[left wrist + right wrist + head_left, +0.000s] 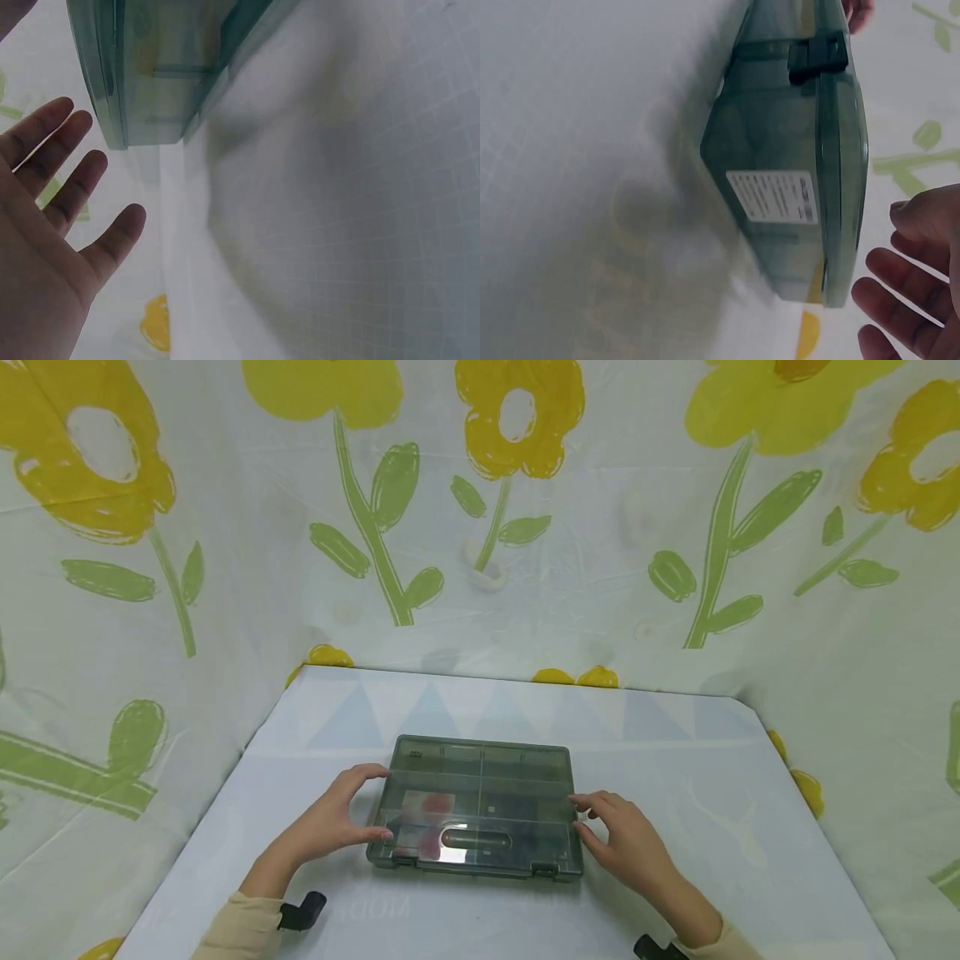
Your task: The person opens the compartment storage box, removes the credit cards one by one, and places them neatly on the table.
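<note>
A see-through dark green plastic case (525, 806) lies flat on the table with its lid down. Through the lid show inner dividers and a pale item with a red patch (437, 803); what it is I cannot tell. Two latches line the near side, one of them the right latch (543, 869). My left hand (330, 818) is at the case's left edge, thumb and fingers spread. At the right edge is my right hand (628, 842), its fingers loosely bent beside the lid. A printed white label (772, 196) marks one side wall.
The white table (675, 777) carries a pale blue triangle pattern along its far edge. Flower-printed cloth (577, 577) hangs behind it and on both sides. A black wrist mount (302, 911) juts from the left sleeve.
</note>
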`<state>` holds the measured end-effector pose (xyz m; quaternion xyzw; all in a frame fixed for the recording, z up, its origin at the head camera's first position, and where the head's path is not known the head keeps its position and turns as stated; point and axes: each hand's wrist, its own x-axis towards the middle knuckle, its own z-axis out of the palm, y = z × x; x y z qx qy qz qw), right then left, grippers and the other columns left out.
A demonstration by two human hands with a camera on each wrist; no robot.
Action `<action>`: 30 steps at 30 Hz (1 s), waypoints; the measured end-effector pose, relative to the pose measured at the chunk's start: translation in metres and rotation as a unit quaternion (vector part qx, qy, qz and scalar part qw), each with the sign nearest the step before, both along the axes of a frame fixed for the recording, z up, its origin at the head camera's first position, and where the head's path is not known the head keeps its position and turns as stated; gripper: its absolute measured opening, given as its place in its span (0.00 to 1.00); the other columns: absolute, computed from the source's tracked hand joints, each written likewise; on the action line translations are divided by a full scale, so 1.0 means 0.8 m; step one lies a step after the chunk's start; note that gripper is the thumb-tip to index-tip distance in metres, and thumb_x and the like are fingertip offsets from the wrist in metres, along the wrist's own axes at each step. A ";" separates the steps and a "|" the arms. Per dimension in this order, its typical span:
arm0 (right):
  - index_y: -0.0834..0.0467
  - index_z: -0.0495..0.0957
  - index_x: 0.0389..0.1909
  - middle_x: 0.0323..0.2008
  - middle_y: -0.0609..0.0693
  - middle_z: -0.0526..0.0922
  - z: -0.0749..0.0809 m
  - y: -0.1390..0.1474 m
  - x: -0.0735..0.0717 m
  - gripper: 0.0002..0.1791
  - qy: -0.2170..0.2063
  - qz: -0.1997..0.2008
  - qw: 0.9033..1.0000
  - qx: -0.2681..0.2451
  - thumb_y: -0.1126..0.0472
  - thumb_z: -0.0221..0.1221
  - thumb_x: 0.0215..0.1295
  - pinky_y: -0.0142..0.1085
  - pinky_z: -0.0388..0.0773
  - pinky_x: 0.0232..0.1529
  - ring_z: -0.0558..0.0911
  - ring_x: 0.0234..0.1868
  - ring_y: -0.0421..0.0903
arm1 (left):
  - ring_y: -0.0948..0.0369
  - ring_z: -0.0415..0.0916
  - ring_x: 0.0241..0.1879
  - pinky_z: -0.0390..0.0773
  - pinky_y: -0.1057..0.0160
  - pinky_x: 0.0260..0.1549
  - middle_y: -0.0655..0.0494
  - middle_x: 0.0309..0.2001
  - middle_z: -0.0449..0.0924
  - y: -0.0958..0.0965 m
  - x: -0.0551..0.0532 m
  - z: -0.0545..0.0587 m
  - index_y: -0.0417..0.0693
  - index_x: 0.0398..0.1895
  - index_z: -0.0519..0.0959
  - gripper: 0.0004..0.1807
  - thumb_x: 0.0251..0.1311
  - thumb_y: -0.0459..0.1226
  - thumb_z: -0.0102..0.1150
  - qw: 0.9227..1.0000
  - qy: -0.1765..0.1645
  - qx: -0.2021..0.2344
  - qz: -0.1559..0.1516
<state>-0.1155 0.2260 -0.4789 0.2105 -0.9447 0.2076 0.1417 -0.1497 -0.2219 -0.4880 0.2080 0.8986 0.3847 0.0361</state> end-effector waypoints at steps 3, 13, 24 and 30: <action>0.52 0.84 0.55 0.44 0.41 0.85 -0.001 -0.004 0.004 0.22 0.002 0.010 1.000 -0.003 0.61 0.74 0.58 0.41 0.81 0.40 0.81 0.39 0.39 | 0.40 0.58 0.72 0.65 0.32 0.64 0.45 0.73 0.63 0.001 0.002 -0.001 0.47 0.74 0.64 0.54 0.46 0.56 0.80 1.000 0.000 -0.002 -0.020; 0.50 0.83 0.54 0.43 0.37 0.83 0.000 -0.018 0.014 0.18 -0.039 0.050 0.998 -0.011 0.58 0.71 0.63 0.39 0.80 0.42 0.78 0.40 0.35 | 0.35 0.38 0.78 0.57 0.24 0.64 0.50 0.82 0.46 0.004 0.006 -0.002 0.47 0.81 0.56 0.64 0.41 0.57 0.81 0.996 -0.043 -0.009 -0.075; 0.47 0.82 0.54 0.47 0.35 0.82 0.002 -0.026 0.031 0.18 -0.067 0.100 0.993 -0.017 0.57 0.70 0.64 0.40 0.82 0.46 0.80 0.46 0.35 | 0.32 0.34 0.77 0.57 0.23 0.63 0.45 0.82 0.43 0.004 0.009 0.002 0.48 0.80 0.58 0.62 0.43 0.57 0.80 0.994 -0.046 -0.017 -0.093; 0.48 0.82 0.53 0.40 0.31 0.80 -0.002 -0.027 0.034 0.19 -0.063 0.144 0.986 -0.047 0.60 0.71 0.61 0.34 0.79 0.40 0.76 0.40 0.31 | 0.31 0.33 0.77 0.57 0.23 0.62 0.44 0.82 0.42 0.003 0.010 0.002 0.46 0.80 0.57 0.62 0.44 0.57 0.80 0.994 -0.050 -0.017 -0.095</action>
